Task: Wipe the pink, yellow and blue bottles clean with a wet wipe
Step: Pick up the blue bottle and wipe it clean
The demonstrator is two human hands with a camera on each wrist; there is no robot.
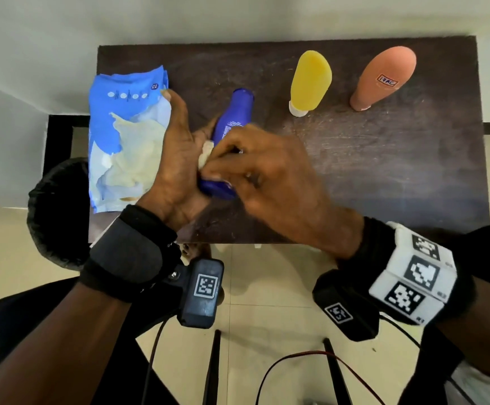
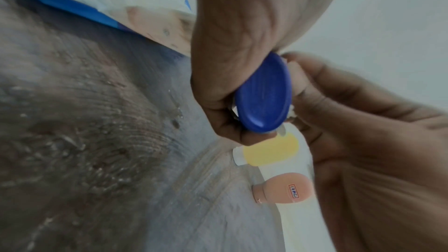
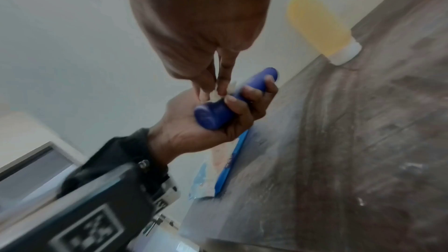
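My L hand [image 1: 176, 159] grips the blue bottle [image 1: 232, 118] above the table [image 1: 384, 171], R hand [image 1: 264, 168] pinches the wipe [image 1: 205, 154] vs its side. Yellow [image 1: 311, 80] & pink [image 1: 384, 80] stand apart at the back. Risk: wet plastic slips, bottle drops if I rub too hard

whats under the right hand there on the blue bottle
A white wet wipe shows at the right hand fingertips, pressed against the blue bottle, which the left hand grips. The hand covers most of the wipe and the bottle's middle.
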